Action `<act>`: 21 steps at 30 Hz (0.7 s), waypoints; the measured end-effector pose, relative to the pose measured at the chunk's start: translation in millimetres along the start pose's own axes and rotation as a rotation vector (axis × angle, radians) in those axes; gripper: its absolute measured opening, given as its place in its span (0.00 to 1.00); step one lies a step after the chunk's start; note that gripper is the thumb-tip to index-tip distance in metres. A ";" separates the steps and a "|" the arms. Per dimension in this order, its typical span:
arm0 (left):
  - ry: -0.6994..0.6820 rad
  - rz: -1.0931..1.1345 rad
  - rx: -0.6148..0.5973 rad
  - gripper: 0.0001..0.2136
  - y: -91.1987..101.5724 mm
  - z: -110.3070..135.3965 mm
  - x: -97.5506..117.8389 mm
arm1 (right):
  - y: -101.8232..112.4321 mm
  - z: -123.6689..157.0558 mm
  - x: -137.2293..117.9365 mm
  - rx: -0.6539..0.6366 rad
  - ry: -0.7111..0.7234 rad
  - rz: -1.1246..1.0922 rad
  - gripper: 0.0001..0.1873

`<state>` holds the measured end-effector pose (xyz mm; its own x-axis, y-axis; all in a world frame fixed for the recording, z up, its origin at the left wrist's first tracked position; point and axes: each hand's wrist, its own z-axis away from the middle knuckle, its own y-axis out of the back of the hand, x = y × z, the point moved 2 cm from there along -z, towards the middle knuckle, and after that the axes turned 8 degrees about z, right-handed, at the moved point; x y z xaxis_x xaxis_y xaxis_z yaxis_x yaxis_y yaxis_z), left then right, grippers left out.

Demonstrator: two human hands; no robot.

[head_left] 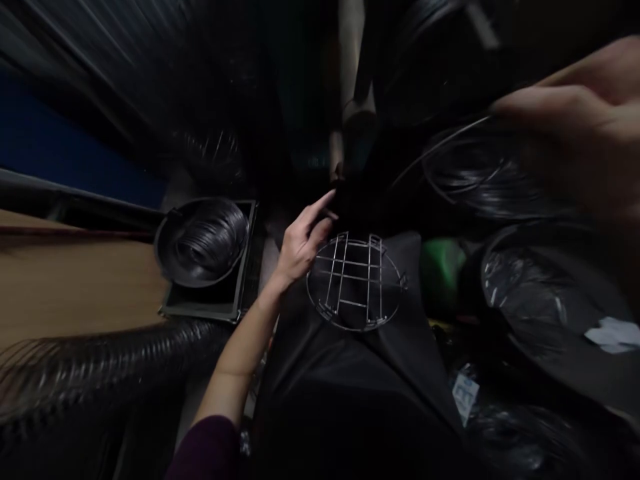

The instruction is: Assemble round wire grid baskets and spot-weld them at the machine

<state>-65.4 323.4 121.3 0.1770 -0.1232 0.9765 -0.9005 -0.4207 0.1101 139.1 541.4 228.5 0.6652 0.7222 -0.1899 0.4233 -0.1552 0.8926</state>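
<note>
My left hand (300, 245) reaches forward over the left edge of a round wire rack (369, 283), its index finger stretched out and its thumb apart. The fingertip is just below the tip of a pale rod-like machine part (337, 157); whether they touch I cannot tell. At the upper right, my right hand (575, 110) is blurred by motion and closed on a thin metal wire (443, 143), which curves down to the left from the fingers. The rack, made of a ring and crossing bars, lies on dark cloth (350, 387) over my lap.
On the left, a black bowl (165, 250) of coiled wire rings sits on a crate (200, 308). A long row of wire rings (125, 360) runs below it. Wire coils (475, 173), a dark bin (565, 347) and a green object (443, 267) stand right.
</note>
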 end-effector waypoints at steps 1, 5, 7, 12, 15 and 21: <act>-0.002 0.017 -0.044 0.26 -7.3 0.0 11.9 | -2.0 6.9 -19.3 -0.039 0.112 0.028 0.30; 0.046 0.101 0.016 0.19 -23.6 18.8 26.6 | -31.0 33.5 -63.2 -0.144 0.409 -0.175 0.25; 0.102 0.153 0.151 0.18 -18.4 32.7 12.7 | -51.9 52.3 -59.3 -0.203 0.273 -0.428 0.25; 0.235 -0.040 0.195 0.16 -1.6 45.9 -31.6 | -103.8 113.1 -33.9 -0.286 -0.139 -0.420 0.23; 0.300 -0.414 0.161 0.14 -2.8 36.9 -43.6 | -120.7 129.6 -34.9 -0.280 -0.206 -0.194 0.21; 0.385 -0.747 0.009 0.16 -14.0 19.7 -54.8 | -126.3 129.8 -42.6 -0.394 -0.301 0.093 0.22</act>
<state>-54.6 318.3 62.5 0.5760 0.5050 0.6428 -0.5970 -0.2772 0.7528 137.2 442.8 70.9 0.8618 0.4815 -0.1596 0.1279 0.0982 0.9869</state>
